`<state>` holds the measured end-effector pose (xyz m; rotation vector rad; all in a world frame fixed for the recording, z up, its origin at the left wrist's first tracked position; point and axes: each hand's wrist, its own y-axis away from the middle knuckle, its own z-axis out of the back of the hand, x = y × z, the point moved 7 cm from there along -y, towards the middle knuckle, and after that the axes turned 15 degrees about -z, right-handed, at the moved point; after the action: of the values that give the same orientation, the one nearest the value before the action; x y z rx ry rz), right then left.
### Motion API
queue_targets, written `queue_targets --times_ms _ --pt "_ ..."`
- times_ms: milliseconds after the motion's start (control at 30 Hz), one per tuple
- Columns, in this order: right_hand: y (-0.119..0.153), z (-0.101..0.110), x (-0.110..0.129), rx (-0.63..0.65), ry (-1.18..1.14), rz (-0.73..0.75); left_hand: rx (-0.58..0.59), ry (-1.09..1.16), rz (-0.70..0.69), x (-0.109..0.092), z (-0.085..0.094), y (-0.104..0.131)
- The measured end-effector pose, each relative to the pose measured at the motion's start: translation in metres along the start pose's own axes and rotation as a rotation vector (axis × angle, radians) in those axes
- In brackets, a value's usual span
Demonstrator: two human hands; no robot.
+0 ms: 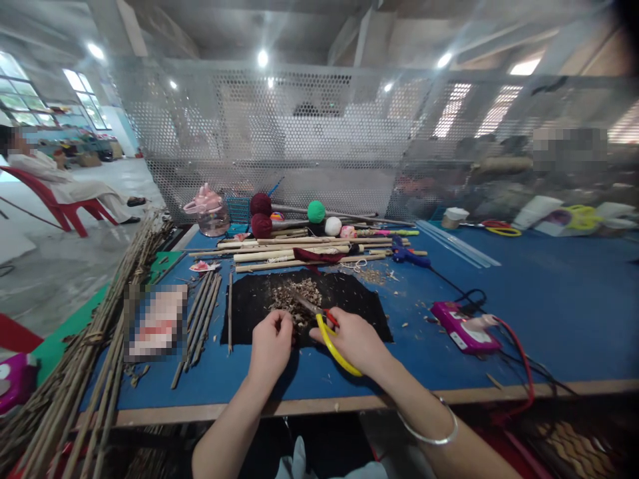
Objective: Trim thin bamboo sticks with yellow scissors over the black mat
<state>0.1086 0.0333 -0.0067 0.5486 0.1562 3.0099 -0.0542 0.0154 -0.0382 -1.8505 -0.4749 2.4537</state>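
Observation:
My right hand (357, 339) grips a pair of scissors (339, 352) with yellow and red handles, the blades angled up and to the left. Those blades reach over a pile of small wood chips (294, 293) on a black cloth (244, 299). Beside them, my left hand (272, 339) is closed in a pinch at the cloth's front edge; anything between its fingertips is too small or hidden to make out. Left of the cloth lie several cut sticks (202, 316), and one thin stick (230, 313) rests along its left edge.
A large bundle of twigs (94, 332) leans at the left. Behind the cloth lie wooden rods (294, 253), yarn balls (316, 211) and a blue glue gun (407, 253). A purple power strip (464, 329) with cords sits at right. A perforated screen (299, 146) stands behind; a person sits far left.

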Motion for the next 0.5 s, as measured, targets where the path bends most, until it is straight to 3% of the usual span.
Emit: queue_targets --times_ms 200,300,400,500 --pt "-0.05 0.037 0.025 -0.097 -0.072 0.129 -0.004 -0.368 -0.227 -0.024 0.012 -0.004" --pt "-0.067 0.034 0.028 -0.152 -0.133 0.171 -0.007 -0.478 -0.259 -0.029 0.03 -0.002" --pt "-0.073 0.023 0.016 -0.172 -0.255 0.152 -0.057 -0.728 -0.268 -0.027 0.059 0.003" --pt "-0.07 0.011 0.01 -0.106 -0.352 0.189 -0.097 -1.085 -0.11 -0.012 0.084 0.008"
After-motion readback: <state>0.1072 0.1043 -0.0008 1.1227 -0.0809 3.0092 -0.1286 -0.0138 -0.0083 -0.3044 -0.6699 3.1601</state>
